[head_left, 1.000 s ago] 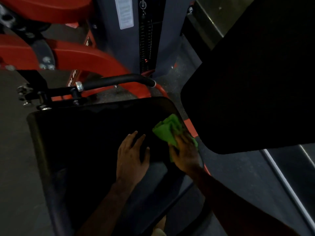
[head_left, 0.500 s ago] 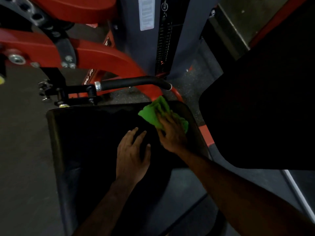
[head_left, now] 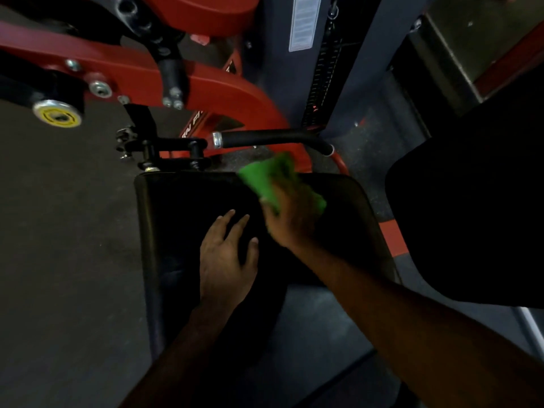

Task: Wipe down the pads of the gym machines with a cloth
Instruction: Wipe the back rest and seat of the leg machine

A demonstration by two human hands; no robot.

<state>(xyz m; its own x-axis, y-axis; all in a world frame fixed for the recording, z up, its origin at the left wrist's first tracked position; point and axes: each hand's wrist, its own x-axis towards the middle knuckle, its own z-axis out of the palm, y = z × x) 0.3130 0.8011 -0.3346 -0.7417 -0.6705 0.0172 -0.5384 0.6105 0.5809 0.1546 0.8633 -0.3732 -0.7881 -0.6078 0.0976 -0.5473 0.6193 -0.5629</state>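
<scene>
Two hands on black seat pad [head_left: 182,231]. My left hand [head_left: 225,260] flat at pad's middle, fingers straight and spread, holding nothing. My right hand [head_left: 294,219], blurred, presses green cloth [head_left: 265,175] against pad's far edge; grip unclear. Cloth pokes beyond fingertips, just short of black handle [head_left: 270,139].

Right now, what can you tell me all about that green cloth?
The green cloth is bright, soft-looking and crumpled, blurred by motion. It lies at the far edge of the black seat pad, just below the black handle. The right hand presses on it, covering its near part. The left hand rests flat on the pad, apart from it.
</scene>
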